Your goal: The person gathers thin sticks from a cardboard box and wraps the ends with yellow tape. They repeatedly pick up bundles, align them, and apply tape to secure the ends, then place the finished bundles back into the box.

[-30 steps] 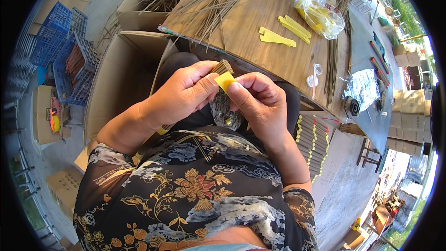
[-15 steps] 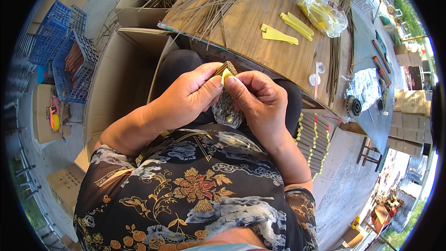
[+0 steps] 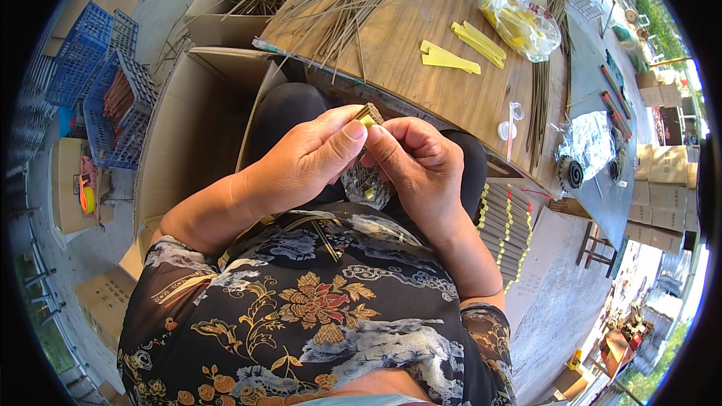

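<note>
Above my lap, both hands are closed around one bundle of thin brown sticks (image 3: 374,110), its cut ends pointing away from me. A yellow strip (image 3: 367,121) lies around the bundle near that end. My left hand (image 3: 304,152) grips the bundle, thumb pressed along the strip. With thumb and forefinger, my right hand (image 3: 421,159) pinches at the strip, right beside the left thumb. The bundle's lower part (image 3: 368,180) shows below the hands, with another bit of yellow on it; fingers hide its middle.
A wooden table (image 3: 421,15) ahead carries loose sticks (image 3: 353,7), yellow strips (image 3: 451,58), a plastic bag (image 3: 519,19) and a tape roll (image 3: 507,130). An open cardboard box (image 3: 199,120) stands left, near blue crates (image 3: 116,105). Yellow-banded bundles (image 3: 504,225) lie at right.
The yellow strip's raised tip between my thumbs has gone down flat against the bundle. Both hands stay almost in place.
</note>
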The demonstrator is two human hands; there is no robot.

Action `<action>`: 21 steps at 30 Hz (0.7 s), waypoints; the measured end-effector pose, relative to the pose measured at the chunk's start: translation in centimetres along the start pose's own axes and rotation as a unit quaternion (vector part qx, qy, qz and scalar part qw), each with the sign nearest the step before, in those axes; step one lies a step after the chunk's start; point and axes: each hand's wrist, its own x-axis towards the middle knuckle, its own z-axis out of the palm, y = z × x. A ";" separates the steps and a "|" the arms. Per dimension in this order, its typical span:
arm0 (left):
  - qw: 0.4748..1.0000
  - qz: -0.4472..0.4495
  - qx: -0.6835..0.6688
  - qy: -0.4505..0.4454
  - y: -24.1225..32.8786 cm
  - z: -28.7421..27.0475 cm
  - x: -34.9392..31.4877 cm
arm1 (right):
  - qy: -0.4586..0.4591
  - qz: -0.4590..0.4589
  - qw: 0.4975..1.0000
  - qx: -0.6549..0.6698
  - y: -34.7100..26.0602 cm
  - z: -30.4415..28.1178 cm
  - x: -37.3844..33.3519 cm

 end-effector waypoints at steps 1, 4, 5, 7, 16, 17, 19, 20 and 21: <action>1.000 -0.002 0.000 0.008 0.0 0.1 0.0 | -0.001 -0.004 1.000 0.003 0.3 0.0 0.0; 1.000 -0.005 -0.002 0.021 0.1 0.3 0.0 | -0.002 -0.010 1.000 -0.006 0.6 -0.1 0.1; 1.000 -0.006 -0.003 0.021 0.1 0.2 0.0 | -0.003 -0.011 1.000 -0.010 0.6 -0.2 0.1; 1.000 -0.009 -0.007 0.019 -0.1 0.1 0.1 | -0.015 0.000 1.000 -0.012 0.5 -0.3 0.2; 0.997 -0.049 -0.043 0.028 0.0 0.3 0.0 | -0.037 0.058 0.997 0.038 0.0 -0.8 0.2; 0.997 -0.049 -0.047 0.026 0.0 0.2 0.0 | -0.037 0.058 0.997 0.034 0.1 -0.8 0.2; 0.997 -0.047 -0.050 0.026 -0.1 0.3 0.0 | -0.036 0.056 0.997 0.023 0.2 -1.0 0.2; 0.997 -0.046 -0.051 0.028 -0.1 0.3 0.0 | -0.037 0.056 0.998 0.018 0.2 -1.0 0.2; 0.997 -0.045 -0.051 0.031 -0.1 0.4 0.0 | -0.035 0.051 0.998 0.020 0.3 -1.0 0.2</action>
